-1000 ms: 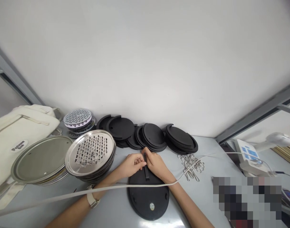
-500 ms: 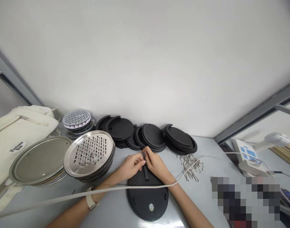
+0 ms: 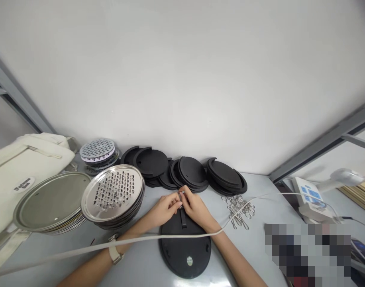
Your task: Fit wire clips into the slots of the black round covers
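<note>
A round black disc (image 3: 185,249) with a small pale round sticker lies flat on the table in front of me. A short black strap (image 3: 183,219) runs up its middle to my fingertips. My left hand (image 3: 164,209) is closed in a pinch at the strap's top end. Close against it, my right hand (image 3: 194,203) pinches at the same spot. A bit of shiny metal shows between the fingertips, looking like one of the metal clips (image 3: 238,209) heaped on the right; most of it is hidden by the fingers.
Stacked black discs (image 3: 193,171) line the wall. To the left stand metal grater discs (image 3: 113,193), a stack of grey-green round lids (image 3: 53,201) and a cream bag (image 3: 27,159). A pale cord (image 3: 134,240) crosses over my forearms. A white device (image 3: 314,199) sits at right.
Both hands stay at the strap's top with small finger movements. The metal between the fingertips shows more now. The view has shifted slightly.
</note>
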### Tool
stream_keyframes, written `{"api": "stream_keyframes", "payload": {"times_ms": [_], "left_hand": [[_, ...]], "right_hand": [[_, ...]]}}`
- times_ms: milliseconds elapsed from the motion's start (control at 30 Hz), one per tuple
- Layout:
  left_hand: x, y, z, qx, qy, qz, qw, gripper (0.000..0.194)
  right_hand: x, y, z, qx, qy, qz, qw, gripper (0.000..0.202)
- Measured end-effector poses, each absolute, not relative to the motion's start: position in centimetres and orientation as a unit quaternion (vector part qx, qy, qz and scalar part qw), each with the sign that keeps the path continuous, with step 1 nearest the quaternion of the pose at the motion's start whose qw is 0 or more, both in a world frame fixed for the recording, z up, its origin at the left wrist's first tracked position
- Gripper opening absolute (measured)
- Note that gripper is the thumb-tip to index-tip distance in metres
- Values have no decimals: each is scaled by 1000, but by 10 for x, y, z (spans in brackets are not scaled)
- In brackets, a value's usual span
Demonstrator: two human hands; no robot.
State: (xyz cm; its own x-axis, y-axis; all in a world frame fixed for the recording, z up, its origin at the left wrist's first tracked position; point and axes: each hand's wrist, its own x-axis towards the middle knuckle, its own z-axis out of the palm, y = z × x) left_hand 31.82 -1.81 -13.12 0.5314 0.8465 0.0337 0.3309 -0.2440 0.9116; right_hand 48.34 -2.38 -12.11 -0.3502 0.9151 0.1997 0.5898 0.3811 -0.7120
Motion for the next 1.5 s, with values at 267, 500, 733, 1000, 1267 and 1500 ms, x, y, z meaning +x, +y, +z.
{"api": "stream_keyframes", "payload": {"times_ms": [267, 500, 733, 1000, 1267, 1500], "left_hand": [[318, -19, -129, 737, 403, 278, 465, 21], [318, -18, -131, 730, 393, 278, 485, 20], [319, -22, -122, 729, 389, 260, 500, 19], [321, -23, -124, 743, 399, 276, 460, 25], [321, -22, -130, 729, 389, 297, 479, 23], [321, -23, -128, 727, 386, 294, 486, 21]], "right_hand": [[483, -24, -123, -488, -773, 276, 296, 18], [483, -24, -122, -493, -774, 266, 295, 21], [485, -23, -123, -502, -776, 256, 282, 20], [485, -23, -125, -505, -779, 242, 282, 19], [486, -23, -126, -495, -778, 264, 285, 17], [485, -23, -127, -504, -783, 236, 278, 19]]}}
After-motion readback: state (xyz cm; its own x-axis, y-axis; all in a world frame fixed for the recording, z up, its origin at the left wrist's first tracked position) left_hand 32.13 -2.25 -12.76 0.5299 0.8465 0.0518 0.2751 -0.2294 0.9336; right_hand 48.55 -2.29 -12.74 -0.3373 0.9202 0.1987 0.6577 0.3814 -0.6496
